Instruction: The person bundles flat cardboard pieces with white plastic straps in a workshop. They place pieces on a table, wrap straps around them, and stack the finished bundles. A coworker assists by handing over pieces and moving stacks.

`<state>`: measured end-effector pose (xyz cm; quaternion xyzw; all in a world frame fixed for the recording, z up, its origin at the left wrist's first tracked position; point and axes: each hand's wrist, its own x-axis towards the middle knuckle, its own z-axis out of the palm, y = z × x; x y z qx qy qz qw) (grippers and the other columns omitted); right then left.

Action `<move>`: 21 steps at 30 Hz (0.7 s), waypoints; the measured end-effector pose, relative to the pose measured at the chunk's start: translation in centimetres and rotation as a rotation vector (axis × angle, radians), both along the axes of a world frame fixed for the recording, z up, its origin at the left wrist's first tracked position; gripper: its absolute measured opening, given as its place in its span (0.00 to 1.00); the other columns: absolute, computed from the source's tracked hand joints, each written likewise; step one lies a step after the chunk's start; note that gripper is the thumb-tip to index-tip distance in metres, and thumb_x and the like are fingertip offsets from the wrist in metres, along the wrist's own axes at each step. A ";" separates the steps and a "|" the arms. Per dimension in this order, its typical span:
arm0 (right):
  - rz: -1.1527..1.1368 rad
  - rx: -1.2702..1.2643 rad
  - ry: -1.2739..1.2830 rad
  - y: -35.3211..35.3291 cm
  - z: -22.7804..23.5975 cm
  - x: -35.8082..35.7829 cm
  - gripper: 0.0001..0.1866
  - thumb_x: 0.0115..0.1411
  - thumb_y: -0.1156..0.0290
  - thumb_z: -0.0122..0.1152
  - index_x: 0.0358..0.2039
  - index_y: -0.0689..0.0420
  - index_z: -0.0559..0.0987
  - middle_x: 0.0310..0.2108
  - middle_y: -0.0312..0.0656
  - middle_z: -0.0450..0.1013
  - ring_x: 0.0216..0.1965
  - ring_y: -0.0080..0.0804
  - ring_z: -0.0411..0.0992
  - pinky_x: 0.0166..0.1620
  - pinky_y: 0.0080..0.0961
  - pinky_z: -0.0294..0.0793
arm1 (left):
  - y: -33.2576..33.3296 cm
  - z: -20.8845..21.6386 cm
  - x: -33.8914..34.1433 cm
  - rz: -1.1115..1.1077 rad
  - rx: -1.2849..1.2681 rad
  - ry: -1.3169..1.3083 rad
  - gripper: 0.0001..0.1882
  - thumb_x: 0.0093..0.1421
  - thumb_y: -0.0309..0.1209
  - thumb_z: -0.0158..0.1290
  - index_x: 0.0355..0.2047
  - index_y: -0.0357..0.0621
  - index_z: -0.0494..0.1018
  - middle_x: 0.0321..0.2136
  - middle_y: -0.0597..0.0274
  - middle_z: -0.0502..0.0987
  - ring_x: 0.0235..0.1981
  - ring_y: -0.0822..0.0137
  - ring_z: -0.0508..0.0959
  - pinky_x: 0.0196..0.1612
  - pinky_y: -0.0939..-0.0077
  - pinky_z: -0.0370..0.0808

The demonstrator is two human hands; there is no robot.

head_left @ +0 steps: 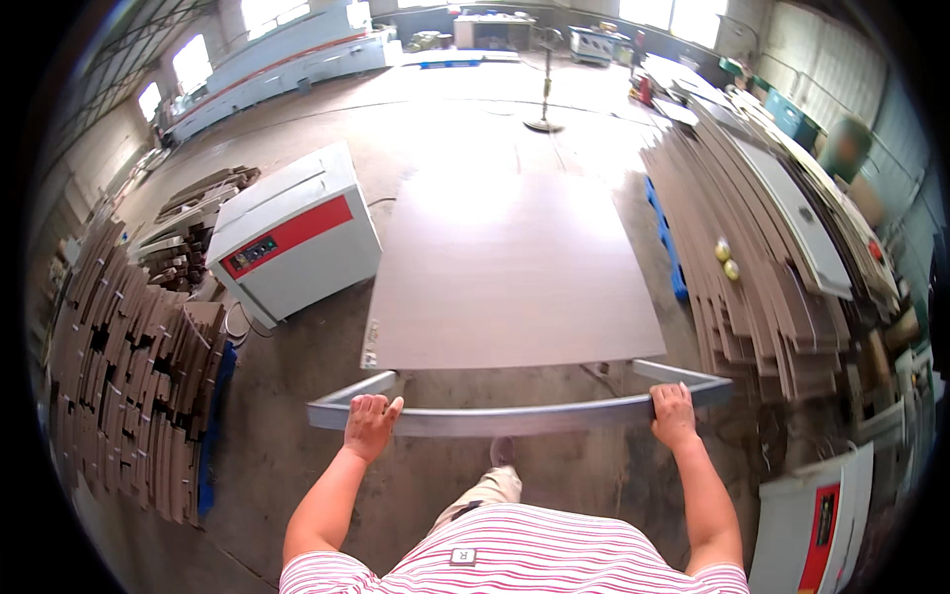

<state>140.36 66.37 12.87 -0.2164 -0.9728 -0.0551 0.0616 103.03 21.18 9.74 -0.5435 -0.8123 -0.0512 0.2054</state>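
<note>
My left hand (370, 428) is closed round the left part of a grey metal push bar (524, 420). At the bar's right end, my right hand (674, 416) grips it too. Both arms reach forward at about the same height. The bar bends away from me at each end, toward a large flat wood-toned panel (515, 287). This panel lies level just beyond the bar, and whatever carries it underneath is mostly hidden. Small marks or a label show at its near left corner. One of my shoes (503, 451) shows below the bar.
A white machine with a red control strip (317, 252) stands left of the panel. Stacked brown boards (139, 386) fill the left, and long boards (742, 228) on a blue pallet line the right. Farther ahead stands a post on a round base (543, 109). Another white-and-red machine (792, 540) is lower right.
</note>
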 end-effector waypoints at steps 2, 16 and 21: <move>0.077 0.008 0.004 3.6 -0.3 -4.6 0.24 0.38 0.77 0.64 0.39 0.55 0.71 0.37 0.44 0.70 0.46 0.43 0.68 0.59 0.42 0.60 | 2.5 -0.3 -2.7 -0.019 -0.176 -0.019 0.15 0.56 0.31 0.50 0.44 0.55 0.68 0.28 0.66 0.68 0.31 0.65 0.73 0.34 0.65 0.68; 0.050 -0.125 0.104 37.2 -1.9 -26.7 0.20 0.37 0.87 0.56 0.32 0.55 0.69 0.33 0.44 0.68 0.45 0.47 0.66 0.66 0.46 0.51 | 33.8 0.4 -14.8 -0.046 -0.048 -0.160 0.11 0.55 0.31 0.49 0.40 0.49 0.70 0.22 0.67 0.66 0.23 0.69 0.71 0.22 0.74 0.67; 0.173 -0.183 0.140 49.1 -2.3 -36.5 0.19 0.36 0.86 0.57 0.31 0.54 0.70 0.32 0.43 0.69 0.44 0.47 0.67 0.64 0.45 0.53 | 44.5 0.3 -22.9 0.038 -0.120 -0.154 0.11 0.55 0.32 0.49 0.39 0.49 0.69 0.24 0.67 0.67 0.26 0.68 0.73 0.24 0.72 0.69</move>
